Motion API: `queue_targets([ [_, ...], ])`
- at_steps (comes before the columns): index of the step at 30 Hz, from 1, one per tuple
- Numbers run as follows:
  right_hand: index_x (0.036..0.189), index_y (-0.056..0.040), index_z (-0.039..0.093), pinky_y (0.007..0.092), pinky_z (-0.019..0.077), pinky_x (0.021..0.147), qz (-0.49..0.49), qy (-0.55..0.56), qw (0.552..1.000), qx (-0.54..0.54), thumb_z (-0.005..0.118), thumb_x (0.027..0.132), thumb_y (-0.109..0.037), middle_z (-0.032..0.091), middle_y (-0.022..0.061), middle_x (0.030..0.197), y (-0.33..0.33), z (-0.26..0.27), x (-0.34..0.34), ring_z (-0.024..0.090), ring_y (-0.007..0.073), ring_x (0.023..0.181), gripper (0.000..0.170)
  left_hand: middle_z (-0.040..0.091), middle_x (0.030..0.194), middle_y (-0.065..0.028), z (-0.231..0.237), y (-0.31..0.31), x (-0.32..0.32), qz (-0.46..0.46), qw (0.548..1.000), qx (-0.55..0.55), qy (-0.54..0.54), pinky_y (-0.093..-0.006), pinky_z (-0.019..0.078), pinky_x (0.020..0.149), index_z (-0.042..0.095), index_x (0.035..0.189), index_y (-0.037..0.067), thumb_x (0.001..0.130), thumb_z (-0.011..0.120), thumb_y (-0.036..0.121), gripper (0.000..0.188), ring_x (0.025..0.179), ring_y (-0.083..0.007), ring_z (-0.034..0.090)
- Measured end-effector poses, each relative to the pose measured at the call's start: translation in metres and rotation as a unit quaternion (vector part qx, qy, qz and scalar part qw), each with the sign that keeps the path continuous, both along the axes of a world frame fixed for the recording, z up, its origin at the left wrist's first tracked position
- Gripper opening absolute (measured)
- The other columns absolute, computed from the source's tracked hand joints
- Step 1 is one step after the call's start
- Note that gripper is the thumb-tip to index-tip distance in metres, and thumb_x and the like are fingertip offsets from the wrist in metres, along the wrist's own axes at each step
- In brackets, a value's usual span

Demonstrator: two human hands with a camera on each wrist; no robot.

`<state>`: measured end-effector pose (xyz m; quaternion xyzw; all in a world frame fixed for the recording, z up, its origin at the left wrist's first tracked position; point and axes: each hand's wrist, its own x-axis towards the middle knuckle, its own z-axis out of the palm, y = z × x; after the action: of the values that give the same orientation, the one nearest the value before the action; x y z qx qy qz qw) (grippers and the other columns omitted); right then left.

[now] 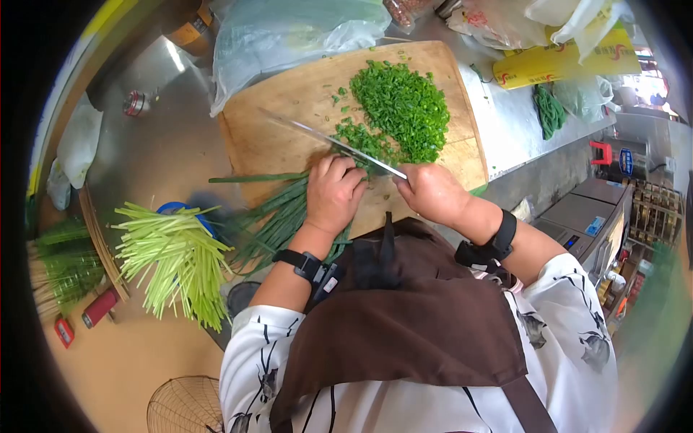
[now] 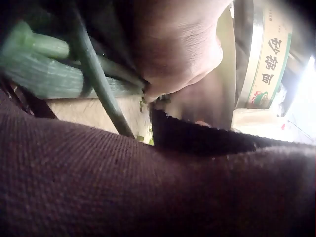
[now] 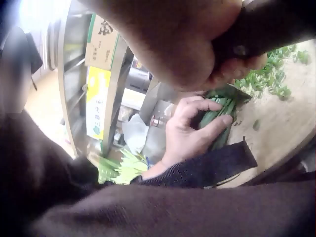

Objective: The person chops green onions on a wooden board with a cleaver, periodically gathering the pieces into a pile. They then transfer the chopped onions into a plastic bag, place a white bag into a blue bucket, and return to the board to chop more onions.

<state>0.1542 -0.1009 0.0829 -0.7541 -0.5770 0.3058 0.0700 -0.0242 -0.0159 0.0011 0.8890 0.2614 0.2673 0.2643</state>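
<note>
Your left hand (image 1: 333, 193) has a curled grip holding smooth, tubular scallions (image 1: 280, 208) against the wooden board (image 1: 261, 148), their dark lengths trailing toward eight o'clock. Your right hand (image 1: 435, 192) has its grip closed round the knife (image 1: 361, 154), the thin metal blade slanting to ten o'clock. Finely chopped greens (image 1: 404, 108) heap loosely at your left hand's one o'clock.

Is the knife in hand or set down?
In hand: the right hand grips the knife, its blade reaching out from the fingers over the board.
</note>
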Motion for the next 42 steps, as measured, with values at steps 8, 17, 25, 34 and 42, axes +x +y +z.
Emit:
queue_targets([
  [8,0.082,0.0004,0.061,0.0498,0.0494,0.062,0.017,-0.003,0.998,-0.061,0.057,0.089,-0.019,0.060,0.0249,0.068,-0.029,0.061,0.014,0.060,0.0437,0.067,0.021,0.059,0.094,-0.0058,-0.004,0.005,0.003,-0.001,1.000,0.009,-0.011,-0.0412,0.0462,0.083,0.068,0.084,0.010,0.065,0.077,0.010,0.021,0.097,-0.0289,0.055],
  [17,0.085,-0.0012,0.066,0.0492,0.0519,0.070,-0.034,0.022,0.998,-0.053,0.056,0.088,-0.023,0.064,0.0253,0.077,0.006,-0.001,0.003,0.064,0.0425,0.075,0.024,0.055,0.101,-0.0078,0.016,0.005,0.001,-0.024,0.999,-0.009,0.044,-0.0424,0.0442,0.086,0.066,0.093,0.010,0.063,0.078,0.011,0.032,0.103,-0.0304,0.052],
  [25,0.085,0.0000,0.065,0.0485,0.0506,0.069,-0.109,0.055,0.993,0.004,0.058,0.087,-0.024,0.064,0.0248,0.075,-0.007,-0.010,0.051,0.063,0.0417,0.073,0.025,0.053,0.099,-0.0092,-0.001,0.025,0.036,-0.073,0.997,-0.015,0.011,-0.0424,0.0444,0.085,0.064,0.096,0.008,0.068,0.073,0.003,0.029,0.100,-0.0315,0.051],
  [34,0.083,0.0014,0.064,0.0485,0.0511,0.070,-0.113,0.046,0.992,0.020,0.057,0.086,-0.023,0.064,0.0256,0.075,-0.010,-0.014,0.058,0.063,0.0426,0.074,0.026,0.048,0.116,-0.0142,0.023,0.032,0.052,-0.058,0.997,-0.035,0.021,-0.0445,0.0419,0.094,0.058,0.110,0.010,0.064,0.083,0.015,0.053,0.109,-0.0353,0.048],
  [42,0.084,0.0004,0.062,0.0501,0.0507,0.067,-0.094,0.053,0.993,0.046,0.056,0.087,-0.022,0.063,0.0246,0.073,-0.011,-0.011,0.057,0.063,0.0429,0.072,0.023,0.032,0.142,-0.0287,0.044,0.031,0.044,0.075,0.966,-0.023,0.248,-0.0492,0.0304,0.109,0.026,0.142,0.000,0.055,0.088,0.040,0.115,0.134,-0.0421,0.032],
])
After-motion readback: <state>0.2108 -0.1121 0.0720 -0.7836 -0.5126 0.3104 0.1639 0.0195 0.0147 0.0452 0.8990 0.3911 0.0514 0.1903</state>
